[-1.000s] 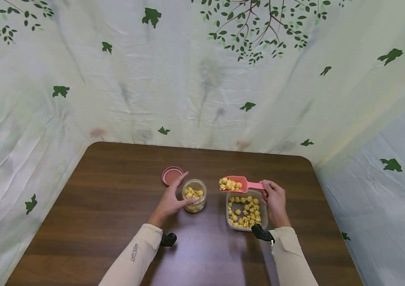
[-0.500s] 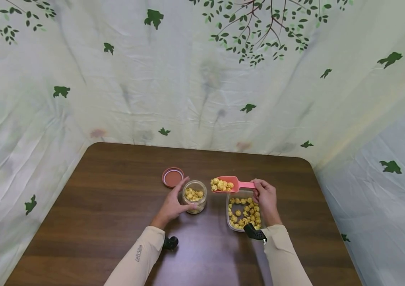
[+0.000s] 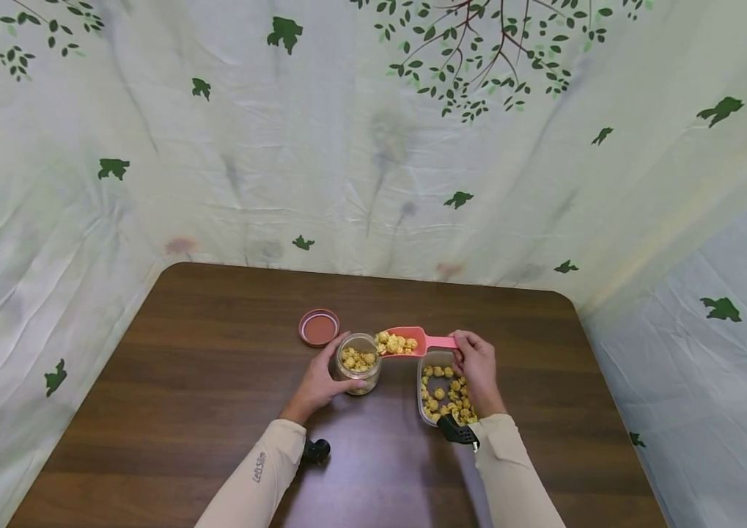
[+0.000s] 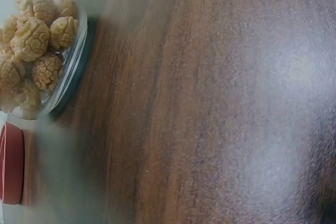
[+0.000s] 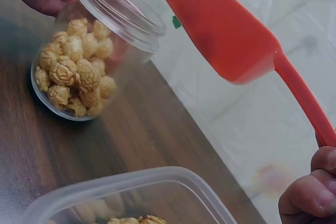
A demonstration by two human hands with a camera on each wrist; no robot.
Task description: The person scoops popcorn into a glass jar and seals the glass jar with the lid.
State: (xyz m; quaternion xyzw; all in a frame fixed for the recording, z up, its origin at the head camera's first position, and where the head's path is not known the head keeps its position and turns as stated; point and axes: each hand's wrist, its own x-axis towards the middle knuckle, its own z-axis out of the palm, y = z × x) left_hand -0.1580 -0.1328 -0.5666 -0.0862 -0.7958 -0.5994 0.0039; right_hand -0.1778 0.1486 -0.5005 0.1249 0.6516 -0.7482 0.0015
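Note:
My right hand (image 3: 477,367) grips the handle of a pink-red scoop (image 3: 416,339) heaped with popcorn (image 3: 394,343). The scoop's tip is right at the rim of a clear glass jar (image 3: 361,385), and in the right wrist view the scoop (image 5: 226,30) hangs higher than the jar's mouth. Thumb in front and fingers behind, my left hand (image 3: 317,385) holds the jar, which is partly filled with popcorn (image 5: 79,72). Below the right hand stands a clear plastic container (image 3: 422,407) with more popcorn on its bottom; the hand and wrist hide its right side.
A red jar lid (image 3: 319,328) lies inner side up, behind and left of the jar. All of it stands on a brown wooden table (image 3: 182,381). A pale curtain (image 3: 347,147) with printed leaves hangs behind the table's far edge.
My right hand has moved left with the loaded scoop, from above the plastic container to the jar's rim. The left hand has stayed at the jar.

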